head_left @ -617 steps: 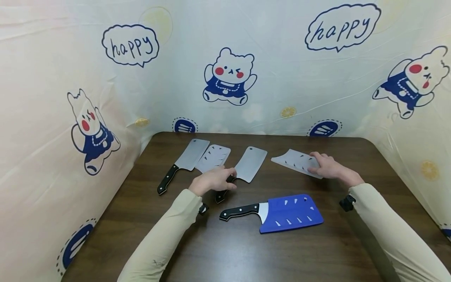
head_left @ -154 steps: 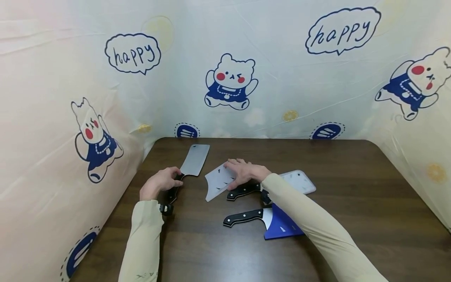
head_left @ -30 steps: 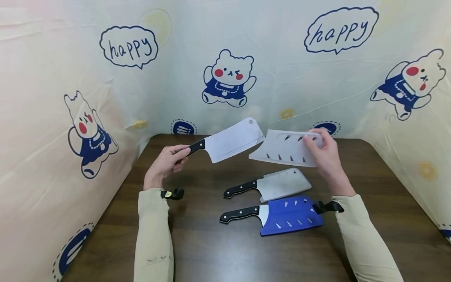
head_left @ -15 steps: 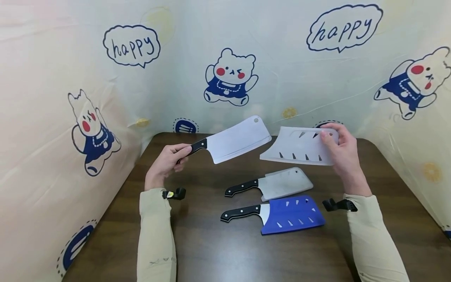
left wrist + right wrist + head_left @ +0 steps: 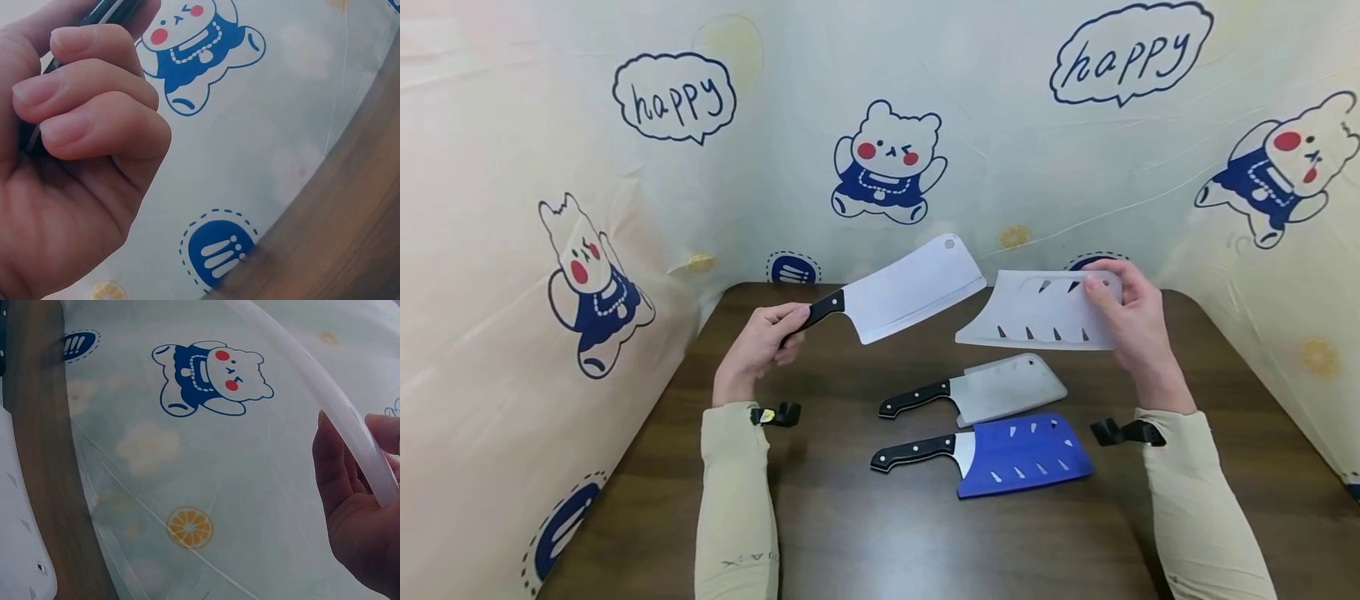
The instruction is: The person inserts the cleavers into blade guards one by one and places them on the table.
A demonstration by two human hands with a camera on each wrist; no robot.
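Observation:
My left hand [image 5: 763, 346] grips the black handle of a cleaver [image 5: 917, 292] above the table, its broad silver blade pointing right and tilted up. In the left wrist view, curled fingers [image 5: 100, 119] wrap the dark handle [image 5: 115, 7]. My right hand [image 5: 1138, 325] pinches the closed end of a white blade guard [image 5: 1037, 312] with small wedge slots, thumb on its front face. The guard's curved open end faces the blade's far end, with a narrow gap between them. Seen edge-on in the right wrist view, the guard [image 5: 325, 387] sits between thumb and fingers.
Below the hands, a cleaver in a whitish guard [image 5: 1011, 389] lies on the brown table [image 5: 880, 542]. Nearer lies another cleaver in a blue guard [image 5: 1022, 454]; both handles point left. A printed cloth [image 5: 880, 50] hangs behind the table and at both sides.
Five seconds ago, this cleaver and white guard lay on the table under the hands; both are now raised. Over the last second the guard moved right, and the blade rose slightly and shifted right.

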